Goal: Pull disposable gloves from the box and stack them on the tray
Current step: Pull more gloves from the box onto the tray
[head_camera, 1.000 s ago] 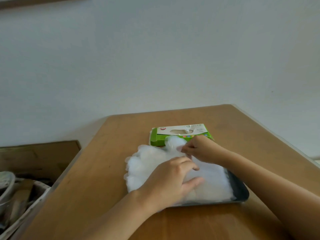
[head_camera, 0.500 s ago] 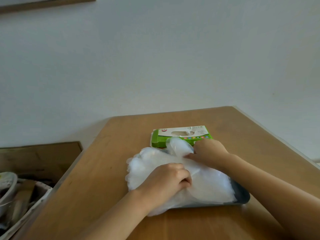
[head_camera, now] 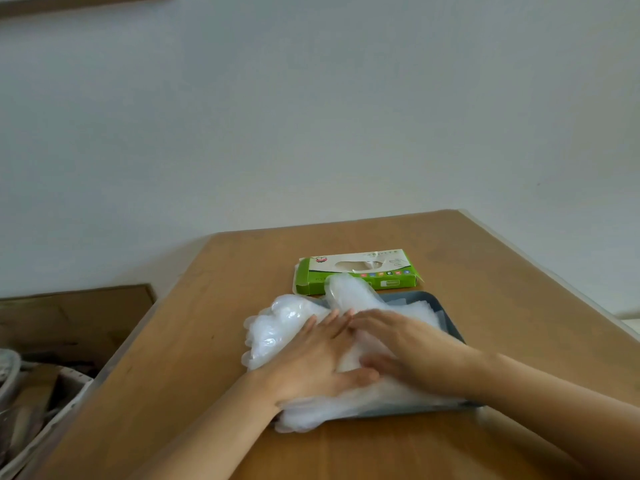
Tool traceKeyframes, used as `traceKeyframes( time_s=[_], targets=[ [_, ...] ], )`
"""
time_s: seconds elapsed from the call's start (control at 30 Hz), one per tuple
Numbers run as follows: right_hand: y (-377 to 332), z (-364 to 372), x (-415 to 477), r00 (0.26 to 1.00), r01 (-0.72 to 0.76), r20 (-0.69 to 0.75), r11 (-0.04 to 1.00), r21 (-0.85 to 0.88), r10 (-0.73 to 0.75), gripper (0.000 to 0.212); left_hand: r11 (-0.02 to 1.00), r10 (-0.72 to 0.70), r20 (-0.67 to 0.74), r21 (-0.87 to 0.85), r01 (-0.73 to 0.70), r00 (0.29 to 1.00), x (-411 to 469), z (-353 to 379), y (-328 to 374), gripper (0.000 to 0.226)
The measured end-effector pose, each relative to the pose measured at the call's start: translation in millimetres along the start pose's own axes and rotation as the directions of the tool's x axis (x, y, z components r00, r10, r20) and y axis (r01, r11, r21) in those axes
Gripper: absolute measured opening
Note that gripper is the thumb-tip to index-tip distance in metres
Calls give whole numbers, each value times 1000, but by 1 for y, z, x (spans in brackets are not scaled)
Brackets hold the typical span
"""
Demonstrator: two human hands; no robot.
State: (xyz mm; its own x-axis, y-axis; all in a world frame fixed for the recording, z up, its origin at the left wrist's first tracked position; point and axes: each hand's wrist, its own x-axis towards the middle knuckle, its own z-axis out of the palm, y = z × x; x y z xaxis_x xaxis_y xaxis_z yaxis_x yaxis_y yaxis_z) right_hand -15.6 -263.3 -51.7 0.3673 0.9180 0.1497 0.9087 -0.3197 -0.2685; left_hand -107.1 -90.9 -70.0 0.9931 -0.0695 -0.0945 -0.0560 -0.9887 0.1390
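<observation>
A pile of clear plastic gloves (head_camera: 277,327) lies on a dark grey tray (head_camera: 446,317) in the middle of the wooden table, spilling over the tray's left and near edges. My left hand (head_camera: 318,358) lies flat on the pile with fingers straight. My right hand (head_camera: 408,344) presses down beside it, also flat, its fingertips meeting those of the left. Just behind the tray sits the green and white glove box (head_camera: 356,271), its top opening showing. One glove (head_camera: 346,292) stands up against the box front.
The wooden table (head_camera: 485,258) ends at a white wall behind and at an edge on the right. To the left, below table level, stand a brown cardboard box (head_camera: 76,320) and a basket of odds and ends (head_camera: 31,403).
My left hand has uncurled from a fist and now lies flat. My right hand has left the upright glove near the box and come down flat onto the pile.
</observation>
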Motion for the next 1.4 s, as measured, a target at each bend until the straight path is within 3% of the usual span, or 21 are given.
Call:
traceKeyframes(
  time_s=[0.1,0.2,0.33,0.47,0.57,0.67,0.73,0.83,1.0,1.2,1.4],
  targets=[
    [13,-4,-19,961,-14,274,996,-90,38,70,999,-54,120,15,52,991,-2,-8,1,99],
    [22,-17,-24,915,-28,388,975,-218,113,84,990,-141,235,53,132,962,-8,-20,-11,116],
    [27,-31,-23,827,-98,526,973,-207,195,96,977,-200,299,135,166,933,-21,-26,-33,114],
    [27,-52,-11,778,-114,591,973,-200,213,100,980,-197,378,105,170,904,-25,-47,-38,118],
    [31,-72,16,857,-196,476,979,-54,198,67,975,-176,278,-81,206,944,-19,-68,-39,98],
    [59,-71,61,984,-160,95,984,80,153,24,907,-269,-45,-347,238,962,10,-78,-54,57],
    [82,-62,92,986,-151,-61,987,58,154,19,880,-336,-162,-406,248,928,34,-75,-70,56],
    [105,-42,122,988,-139,-60,990,38,141,21,884,-330,-132,-391,257,935,64,-66,-79,57],
    [106,-18,139,983,-95,148,992,-82,107,32,887,-288,-7,-378,264,958,94,-46,-80,55],
    [110,-8,144,986,-98,-128,992,79,107,7,874,-304,-52,-412,257,951,97,-40,-84,59],
    [112,-12,135,934,-102,-290,933,344,209,7,857,-300,-42,-450,250,953,95,-41,-81,53]
  ],
)
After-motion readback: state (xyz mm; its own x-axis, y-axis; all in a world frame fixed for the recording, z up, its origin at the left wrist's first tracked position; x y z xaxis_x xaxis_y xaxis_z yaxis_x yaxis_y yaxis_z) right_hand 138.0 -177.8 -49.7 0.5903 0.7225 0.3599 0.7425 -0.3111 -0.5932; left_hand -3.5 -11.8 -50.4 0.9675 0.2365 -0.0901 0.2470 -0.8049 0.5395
